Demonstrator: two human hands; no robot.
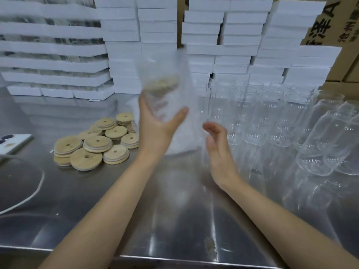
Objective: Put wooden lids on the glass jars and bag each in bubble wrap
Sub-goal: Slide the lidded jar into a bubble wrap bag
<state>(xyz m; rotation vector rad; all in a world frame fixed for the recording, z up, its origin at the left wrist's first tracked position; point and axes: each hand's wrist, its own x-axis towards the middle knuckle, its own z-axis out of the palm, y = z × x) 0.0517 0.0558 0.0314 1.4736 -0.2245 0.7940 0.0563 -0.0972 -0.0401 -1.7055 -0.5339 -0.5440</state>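
In the frame centre the left hand (pixel 157 131) grips the lidded jar (pixel 160 96) (blurred, seemingly inside the bubble bag (pixel 186 88)); the empty, half-open right hand (pixel 218 146) should steady the bag's loose side.

Bare left forearm (pixel 108 206); bare right forearm (pixel 281 216)

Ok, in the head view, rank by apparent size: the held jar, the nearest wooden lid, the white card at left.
1. held jar, blurred, in the left hand.
2. nearest wooden lid and white card look about alike; the frame edge cuts the card off, so unranked.
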